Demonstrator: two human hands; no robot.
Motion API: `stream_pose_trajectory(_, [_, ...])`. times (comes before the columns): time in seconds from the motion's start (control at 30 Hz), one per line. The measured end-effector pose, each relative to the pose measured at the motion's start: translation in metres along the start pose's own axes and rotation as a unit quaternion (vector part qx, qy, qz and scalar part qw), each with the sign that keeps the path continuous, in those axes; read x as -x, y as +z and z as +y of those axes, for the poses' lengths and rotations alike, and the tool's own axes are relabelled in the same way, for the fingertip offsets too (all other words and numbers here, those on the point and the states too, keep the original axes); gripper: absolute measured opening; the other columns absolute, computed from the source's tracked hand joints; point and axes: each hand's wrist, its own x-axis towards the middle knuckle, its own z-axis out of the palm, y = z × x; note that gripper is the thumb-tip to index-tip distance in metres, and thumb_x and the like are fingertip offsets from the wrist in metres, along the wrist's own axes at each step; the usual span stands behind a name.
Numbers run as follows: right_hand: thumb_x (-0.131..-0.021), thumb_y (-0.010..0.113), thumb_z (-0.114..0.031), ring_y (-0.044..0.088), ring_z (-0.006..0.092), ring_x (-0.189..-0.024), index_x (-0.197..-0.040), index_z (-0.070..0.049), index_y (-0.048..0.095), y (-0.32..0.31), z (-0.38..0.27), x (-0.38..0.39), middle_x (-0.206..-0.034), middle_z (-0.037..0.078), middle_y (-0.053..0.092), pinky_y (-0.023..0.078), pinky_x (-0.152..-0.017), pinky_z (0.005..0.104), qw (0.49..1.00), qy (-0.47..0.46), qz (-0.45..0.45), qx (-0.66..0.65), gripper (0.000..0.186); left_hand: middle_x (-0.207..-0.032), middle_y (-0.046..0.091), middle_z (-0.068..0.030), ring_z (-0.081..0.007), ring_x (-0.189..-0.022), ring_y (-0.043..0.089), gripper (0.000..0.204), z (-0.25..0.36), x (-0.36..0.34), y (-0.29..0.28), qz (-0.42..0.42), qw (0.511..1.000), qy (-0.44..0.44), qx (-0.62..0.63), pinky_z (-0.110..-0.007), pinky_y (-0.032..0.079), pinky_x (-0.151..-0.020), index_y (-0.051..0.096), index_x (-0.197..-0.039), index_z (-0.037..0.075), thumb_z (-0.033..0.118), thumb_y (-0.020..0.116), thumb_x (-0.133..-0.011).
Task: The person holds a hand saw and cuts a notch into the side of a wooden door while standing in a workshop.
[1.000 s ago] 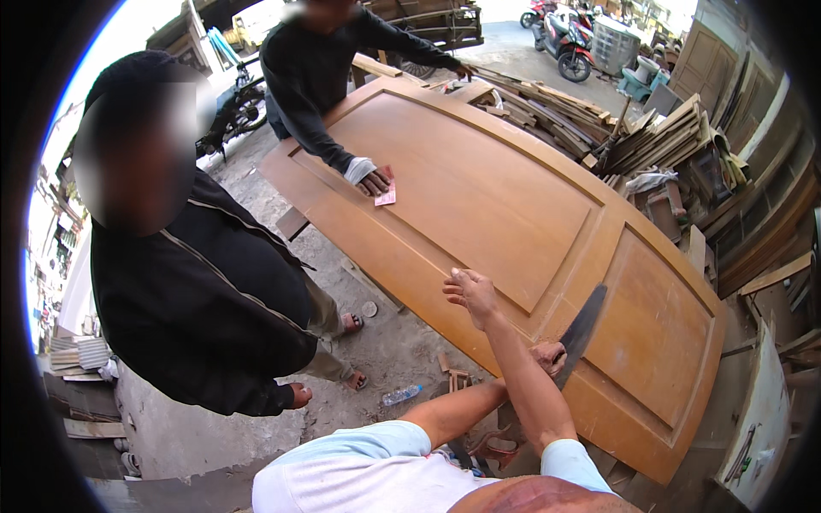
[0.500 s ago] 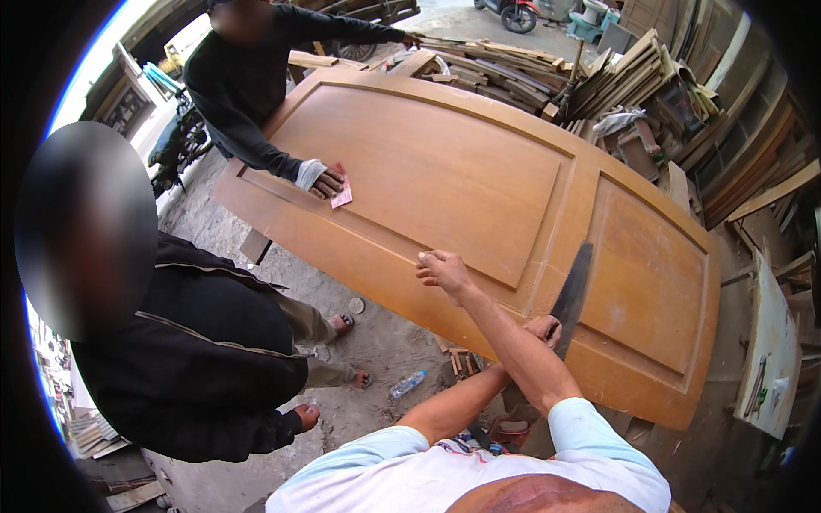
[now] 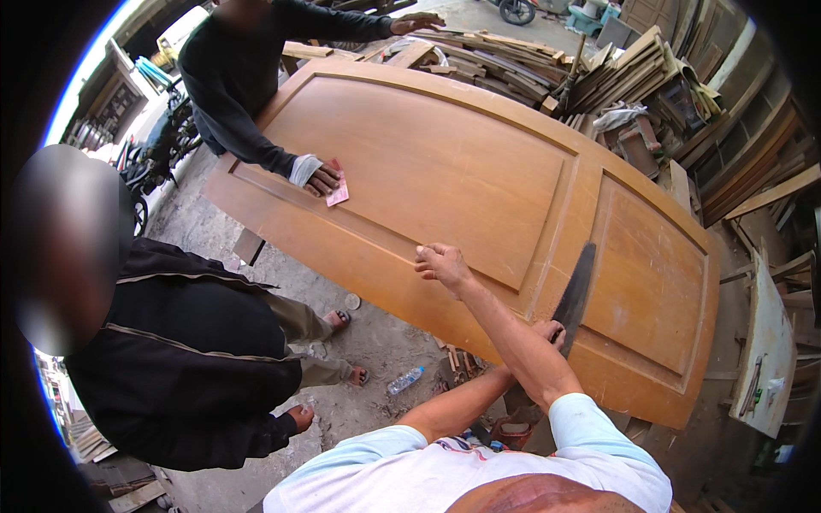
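My forearms cross over a large orange-brown panelled wooden door [image 3: 445, 162]. My left hand [image 3: 550, 332] reaches under my right forearm, its fingers curled against the dark blade of a handsaw [image 3: 571, 299]. The blade lies across the door's near part, its tip pointing away from me; my forearm covers its lower part. My right hand [image 3: 442, 266] hovers above the door's near edge, fingers loosely curled in, with nothing seen in them. On the far left of the door, a co-worker's hand [image 3: 321, 179] with a white wrist wrap presses down a pinkish-red paper slip [image 3: 339, 190].
A person in a black jacket [image 3: 188, 342] stands close on my left. Stacked wood planks [image 3: 487, 68] lie behind the door, and a white board [image 3: 764, 350] leans at right. On the ground are a plastic bottle [image 3: 404, 380] and wood scraps [image 3: 462, 363].
The co-worker's other hand has lifted, its fingers now stretched out over the planks. The person at left has shifted slightly leftward in view. My hands and the saw look nearly the same.
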Motion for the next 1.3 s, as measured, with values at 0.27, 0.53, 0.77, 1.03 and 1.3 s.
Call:
stream_pose_trajectory(0.27, [-0.095,0.060,-0.034,0.068,0.0213,-0.092,-0.115,0.006,0.062,-0.002,-0.003,-0.020,-0.106,0.016,0.066,0.056,-0.075,0.0320,1.000,0.014,0.009,-0.002,0.044,-0.085,0.060,-0.0155,-0.0323,-0.080,0.057,0.017,-0.011,0.002,0.006,-0.011,1.000,-0.002,-0.003,-0.042,0.044,-0.072,0.058,-0.092,0.004,0.022,0.057,-0.094])
stream_pose_trajectory(0.53, [-0.095,0.063,-0.030,0.065,0.0210,-0.093,-0.116,0.008,0.060,0.008,-0.008,-0.034,-0.105,0.015,0.064,0.056,-0.074,0.0317,0.999,0.017,-0.010,-0.026,0.044,-0.089,0.060,-0.0131,-0.0280,-0.086,0.057,0.018,-0.008,0.001,0.002,-0.041,0.999,-0.028,-0.013,-0.040,0.044,-0.076,0.058,-0.094,0.004,0.023,0.057,-0.096])
stream_pose_trajectory(0.77, [-0.081,0.073,-0.047,0.056,0.0382,-0.123,-0.143,0.004,0.042,0.038,-0.090,-0.090,-0.137,0.032,0.051,0.044,-0.105,0.0430,0.947,-0.170,0.018,0.273,0.087,-0.125,0.058,-0.0074,-0.0178,-0.117,0.051,0.038,-0.016,0.009,0.000,-0.107,0.955,-0.131,0.243,-0.037,0.044,-0.096,0.060,-0.118,0.009,0.026,0.074,-0.086])
stream_pose_trajectory(1.03, [-0.078,0.073,-0.055,0.040,0.0424,-0.134,-0.148,-0.002,0.031,0.176,-0.230,-0.221,-0.143,0.029,0.040,0.033,-0.110,0.0511,0.746,-0.517,0.098,0.409,0.098,-0.128,0.056,-0.0084,-0.0211,-0.117,0.052,0.049,-0.018,0.003,0.009,-0.115,0.990,-0.084,0.015,-0.039,0.044,-0.094,0.057,-0.122,0.009,0.028,0.078,-0.082])
stream_pose_trajectory(1.3, [-0.087,0.059,-0.057,0.045,0.0379,-0.132,-0.135,-0.002,0.051,0.100,-0.016,-0.251,-0.140,0.022,0.049,0.033,-0.111,0.0491,0.712,-0.486,-0.030,0.506,0.073,-0.117,0.058,-0.0071,-0.0198,-0.108,0.054,0.039,-0.035,0.001,0.003,-0.060,0.994,-0.088,0.038,-0.037,0.045,-0.089,0.059,-0.118,0.008,0.026,0.074,-0.086])
